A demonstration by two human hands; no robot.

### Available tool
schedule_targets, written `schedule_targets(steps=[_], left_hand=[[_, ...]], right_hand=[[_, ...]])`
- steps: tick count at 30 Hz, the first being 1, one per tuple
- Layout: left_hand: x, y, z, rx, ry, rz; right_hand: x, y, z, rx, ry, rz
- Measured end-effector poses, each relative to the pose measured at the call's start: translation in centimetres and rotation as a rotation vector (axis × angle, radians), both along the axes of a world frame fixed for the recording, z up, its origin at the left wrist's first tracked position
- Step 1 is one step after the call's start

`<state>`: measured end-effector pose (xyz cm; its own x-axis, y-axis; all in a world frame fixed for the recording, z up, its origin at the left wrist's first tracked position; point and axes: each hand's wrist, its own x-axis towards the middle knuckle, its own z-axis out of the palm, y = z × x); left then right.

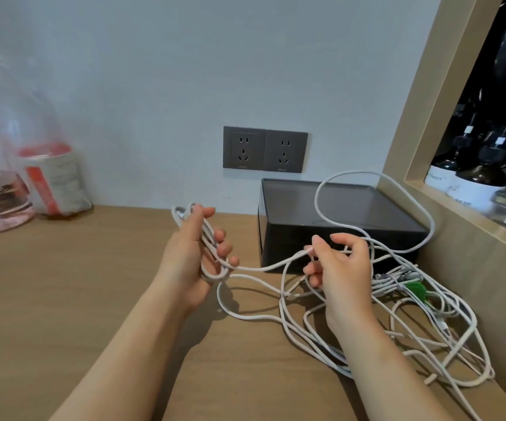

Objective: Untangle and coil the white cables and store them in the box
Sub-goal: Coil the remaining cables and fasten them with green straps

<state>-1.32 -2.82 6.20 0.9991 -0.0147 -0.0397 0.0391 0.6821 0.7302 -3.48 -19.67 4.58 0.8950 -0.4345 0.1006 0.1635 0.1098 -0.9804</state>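
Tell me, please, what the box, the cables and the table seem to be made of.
Box: dark, smooth plastic by its look; the lid is glossy and mirrors light. Cables: white with a matte, flexible sheath, likely plastic or rubber; they bend into loose loops. Table: light wood grain, wood or laminate, which cannot be told.

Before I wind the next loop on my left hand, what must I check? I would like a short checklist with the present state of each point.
1. Left hand holds the coil firmly: ok, loops lie round its fingers.
2. Right hand pinches the strand between both hands: ok.
3. Strand runs free from the pile: not ok, the pile is tangled.
4. No cable caught on the box: not ok, one loop lies across its top.
5. Green clip is clear of the strand: cannot tell.
6. Box is open for storing: cannot tell, its top looks covered.
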Motion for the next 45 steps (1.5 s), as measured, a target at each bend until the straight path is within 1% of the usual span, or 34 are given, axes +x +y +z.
schedule_targets(steps=[1, 4, 8, 12, 14, 17, 21, 24, 26, 28, 30, 32, 35, 38, 41, 44, 45], left_hand=[[-0.1, -0.2, 0.0, 0.03, -0.01, -0.015], [-0.4, -0.7, -0.3, 0.129, -0.014, -0.048], [-0.6, -1.0, -0.9, 0.245, 0.011, -0.092], [-0.6, -1.3, -1.1, 0.326, 0.008, -0.105], [-0.7, -1.6, -1.1, 0.359, -0.001, -0.126], [-0.9, -1.8, -1.4, 0.449, -0.049, -0.181], [-1.0, -1.8, -1.7, 0.673, -0.172, -0.232], [-1.1, -1.5, -1.6, 0.73, -0.199, -0.309], [-1.3, -1.4, -1.5, 0.682, -0.191, -0.381], [-1.3, -1.3, -1.5, 0.601, -0.167, -0.424], [-1.5, -1.2, -1.3, 0.58, -0.186, -0.466], [-1.7, -1.2, -1.2, 0.652, -0.219, -0.495], [-1.8, -1.3, -1.4, 0.747, -0.232, -0.52], [-1.8, -1.6, -1.4, 0.76, -0.22, -0.468], [-1.8, -1.6, -1.5, 0.817, -0.238, -0.407], [-1.8, -1.4, -1.4, 0.842, -0.257, -0.375], [-1.8, -1.3, -1.3, 0.824, -0.251, -0.359]], right_hand=[[0.0, -0.1, 0.1, 0.022, 0.009, 0.009], [-0.1, -0.3, 0.3, 0.005, 0.018, 0.075], [-0.6, -0.5, 0.9, 0.044, -0.079, 0.201], [-1.1, -0.1, 1.5, 0.17, -0.154, 0.392], [-1.3, 0.3, 1.4, 0.193, -0.178, 0.462], [-1.4, 0.7, 1.3, 0.199, -0.216, 0.499], [-1.6, 0.8, 1.5, 0.283, -0.27, 0.537], [-1.5, 0.7, 1.5, 0.302, -0.269, 0.526], [-1.5, 0.5, 1.5, 0.256, -0.264, 0.467], [-1.4, 0.4, 1.4, 0.134, -0.257, 0.377], [-1.4, 0.4, 1.3, -0.013, -0.262, 0.297], [-1.7, 0.6, 1.3, -0.129, -0.292, 0.238], [-2.1, 0.7, 1.5, -0.17, -0.336, 0.206], [-2.0, 1.0, 1.3, -0.177, -0.321, 0.238], [-1.7, 1.0, 0.9, -0.238, -0.296, 0.254], [-1.5, 0.7, 0.9, -0.329, -0.316, 0.222], [-1.4, 0.5, 0.8, -0.346, -0.303, 0.199]])
